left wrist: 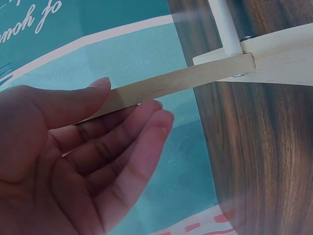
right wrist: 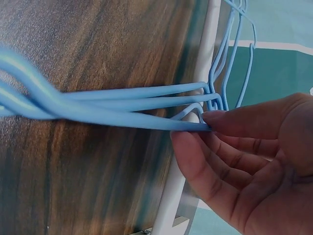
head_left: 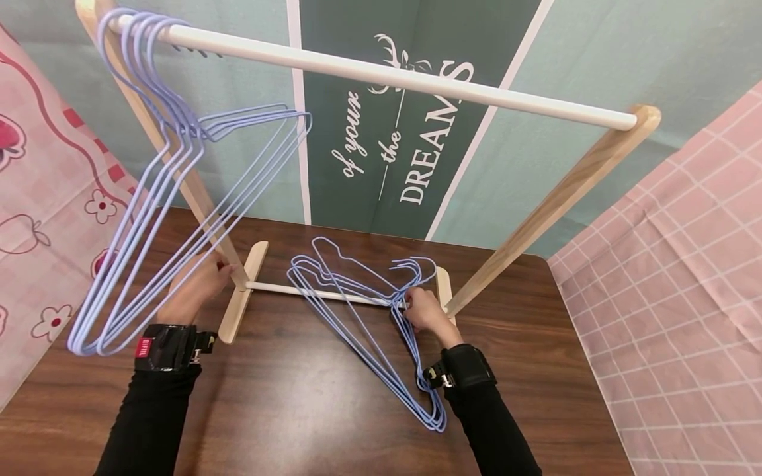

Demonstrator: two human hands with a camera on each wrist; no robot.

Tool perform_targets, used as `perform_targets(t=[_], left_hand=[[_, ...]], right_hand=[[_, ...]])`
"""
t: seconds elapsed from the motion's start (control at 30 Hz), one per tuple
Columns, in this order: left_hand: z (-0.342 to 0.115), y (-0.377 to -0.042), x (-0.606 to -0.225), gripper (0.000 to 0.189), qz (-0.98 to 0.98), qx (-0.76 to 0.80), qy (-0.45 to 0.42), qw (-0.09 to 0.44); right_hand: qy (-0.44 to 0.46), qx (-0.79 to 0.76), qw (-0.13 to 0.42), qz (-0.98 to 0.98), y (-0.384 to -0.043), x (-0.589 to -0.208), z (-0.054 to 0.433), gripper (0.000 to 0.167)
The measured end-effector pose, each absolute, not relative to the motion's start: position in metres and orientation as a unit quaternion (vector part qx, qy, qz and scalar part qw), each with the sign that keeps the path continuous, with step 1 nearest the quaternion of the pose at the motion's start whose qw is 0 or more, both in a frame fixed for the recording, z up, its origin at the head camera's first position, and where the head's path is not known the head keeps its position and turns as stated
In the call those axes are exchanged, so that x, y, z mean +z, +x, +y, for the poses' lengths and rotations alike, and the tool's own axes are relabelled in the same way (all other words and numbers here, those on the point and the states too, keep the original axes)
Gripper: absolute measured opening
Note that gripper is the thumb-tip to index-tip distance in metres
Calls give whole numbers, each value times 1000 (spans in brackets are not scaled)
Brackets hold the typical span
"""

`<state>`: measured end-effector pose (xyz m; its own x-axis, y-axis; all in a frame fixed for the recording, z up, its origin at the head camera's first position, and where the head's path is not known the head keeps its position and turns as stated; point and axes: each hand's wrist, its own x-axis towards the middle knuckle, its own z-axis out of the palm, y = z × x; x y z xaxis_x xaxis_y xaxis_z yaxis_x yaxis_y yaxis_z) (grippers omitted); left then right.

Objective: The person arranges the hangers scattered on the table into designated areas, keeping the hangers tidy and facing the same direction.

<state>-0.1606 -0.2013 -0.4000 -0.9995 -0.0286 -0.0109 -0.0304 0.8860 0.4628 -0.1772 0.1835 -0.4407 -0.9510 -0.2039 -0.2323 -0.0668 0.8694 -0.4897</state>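
Note:
A bundle of light blue wire hangers [head_left: 397,297] lies on the table, across the low white bar of a garment rack. My right hand [head_left: 425,309] is at their necks. In the right wrist view, its thumb and forefinger pinch one hanger [right wrist: 146,121] just below the hook, with other hangers close beside it. My left hand [head_left: 199,284] holds the rack's left wooden post [left wrist: 181,81] near its foot, thumb on one face and fingers on the other. Several more blue hangers [head_left: 190,127] hang from the left end of the top rail, partly in front of that hand.
The white top rail [head_left: 381,71] runs above both hands to the right wooden post [head_left: 553,198]. Wooden feet [head_left: 237,311] stand on the dark brown table [head_left: 286,396]. A green lettered cloth [head_left: 440,132] hangs behind, with pink cloths [head_left: 702,264] at the sides.

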Motion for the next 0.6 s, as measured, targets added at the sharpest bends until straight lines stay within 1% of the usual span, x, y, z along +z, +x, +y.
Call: perform_targets(t=[0.23, 0.5, 0.6], left_hand=[[-201, -161, -401, 27, 967, 256, -14, 5], [-200, -159, -401, 25, 965, 262, -8, -17], [-201, -160, -400, 27, 966, 257, -14, -3]], right_hand=[[-76, -241, 137, 958, -177, -443, 185, 19], [-84, -245, 134, 957, -174, -438, 189, 19], [-81, -244, 129, 958, -172, -434, 189, 19]])
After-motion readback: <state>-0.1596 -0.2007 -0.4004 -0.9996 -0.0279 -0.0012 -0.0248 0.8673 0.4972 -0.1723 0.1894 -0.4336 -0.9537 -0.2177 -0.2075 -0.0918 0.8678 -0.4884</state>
